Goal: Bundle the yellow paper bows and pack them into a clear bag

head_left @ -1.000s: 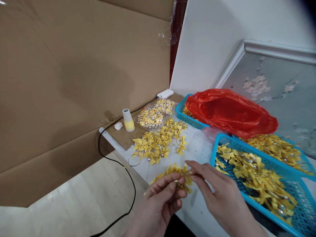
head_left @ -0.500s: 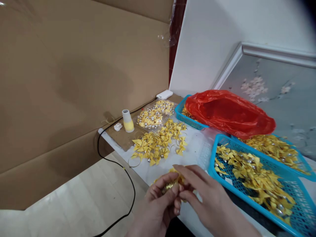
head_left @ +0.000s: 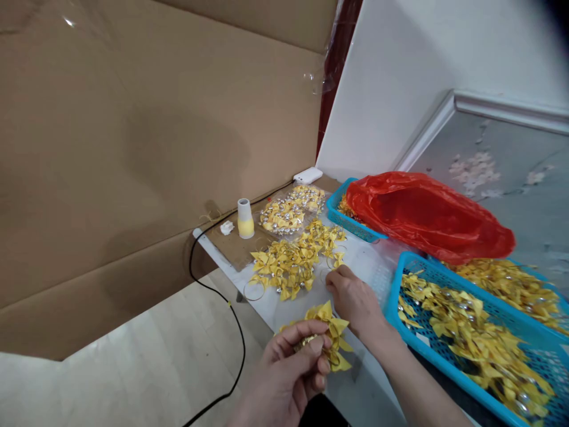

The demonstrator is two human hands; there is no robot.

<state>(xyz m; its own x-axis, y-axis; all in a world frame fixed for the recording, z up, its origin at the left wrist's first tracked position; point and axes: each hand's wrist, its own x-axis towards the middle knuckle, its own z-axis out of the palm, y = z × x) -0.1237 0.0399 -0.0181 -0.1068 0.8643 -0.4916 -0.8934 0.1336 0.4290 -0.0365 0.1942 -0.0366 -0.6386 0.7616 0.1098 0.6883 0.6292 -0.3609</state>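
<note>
In my left hand (head_left: 296,367) is a bunch of yellow ribbon flowers (head_left: 334,347), with coiled gold wire showing between thumb and fingers. My right hand (head_left: 355,299) is stretched forward over the white table surface, at the near right edge of a loose pile of yellow ribbon flowers (head_left: 288,261) with silver beads and thin wire loops. Its fingers are bent together beside a wire loop; the fingertips are partly hidden, and what they pinch, if anything, I cannot make out.
A blue basket (head_left: 391,284) of yellow flowers stands right, with further baskets behind under a red plastic bag (head_left: 427,213). Bagged beaded flowers (head_left: 282,216), a grey-yellow cone (head_left: 245,219) and a white device (head_left: 308,175) lie farther back. A black cable (head_left: 242,338) hangs off the left edge.
My right hand has left the bunch and moved forward to the loose pile. The left hand keeps hold of the bunch, now more exposed. The camera view has shifted slightly.
</note>
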